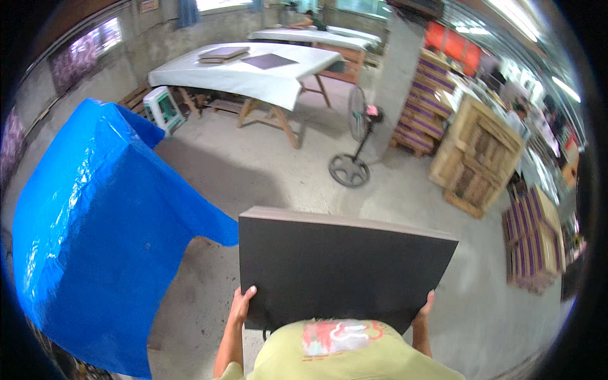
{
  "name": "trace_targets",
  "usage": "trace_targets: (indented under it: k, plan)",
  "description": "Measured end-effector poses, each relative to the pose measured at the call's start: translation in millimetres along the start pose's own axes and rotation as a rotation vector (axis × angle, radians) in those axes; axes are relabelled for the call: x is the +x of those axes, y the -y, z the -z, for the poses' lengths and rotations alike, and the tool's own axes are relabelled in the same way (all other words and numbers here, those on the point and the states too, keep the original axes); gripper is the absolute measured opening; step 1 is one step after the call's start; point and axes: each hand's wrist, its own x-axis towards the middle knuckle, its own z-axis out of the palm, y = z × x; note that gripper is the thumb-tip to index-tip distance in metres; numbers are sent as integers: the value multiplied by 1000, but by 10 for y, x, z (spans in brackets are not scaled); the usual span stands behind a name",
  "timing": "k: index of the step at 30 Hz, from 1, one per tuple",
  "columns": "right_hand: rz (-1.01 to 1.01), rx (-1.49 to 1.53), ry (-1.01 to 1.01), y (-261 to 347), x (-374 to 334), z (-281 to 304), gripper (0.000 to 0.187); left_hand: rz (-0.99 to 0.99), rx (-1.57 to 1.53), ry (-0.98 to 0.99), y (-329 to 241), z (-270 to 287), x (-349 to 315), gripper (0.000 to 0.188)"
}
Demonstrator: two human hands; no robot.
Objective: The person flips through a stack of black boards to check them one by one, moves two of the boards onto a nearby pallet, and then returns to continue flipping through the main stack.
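A large flat black board [342, 272], thick or stacked, with a pale brownish edge along its top, stands tilted in front of my body. My left hand [242, 304] grips its lower left side, thumb lying on the black face. On the opposite side my right hand [425, 308] holds the lower right edge, its thumb showing at the rim. The other fingers of both hands are hidden behind the board. Its lower edge is partly covered by my yellow-green shirt.
A blue tarp [114, 234] drapes over something at left. Ahead stand a white-covered table [190, 71] with flat dark boards [223, 54], a stool [163, 109] and a pedestal fan [356, 142]. Wooden pallets [478, 155] and stacked slatted bundles [535, 240] line the right. People work farther back.
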Motion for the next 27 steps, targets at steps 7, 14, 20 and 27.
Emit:
trace_targets:
  k: [7, 14, 20, 27]
  plan:
    - [-166, -244, -9, -861, 2034, -903, 70, 165, 23, -173, -397, 86, 1245, 70]
    - [-229, -66, 134, -1441, 3684, -2827, 72, -18, -124, -61, -1556, 622, 3199, 61]
    - [-322, -96, 156, -1873, 4856, -3651, 72, 25, -81, -250, -2499, 735, 4157, 65]
    - [-293, -73, 162, -2616, 6259, -4429, 72, -154, -129, -271, -2647, 941, 5708, 58]
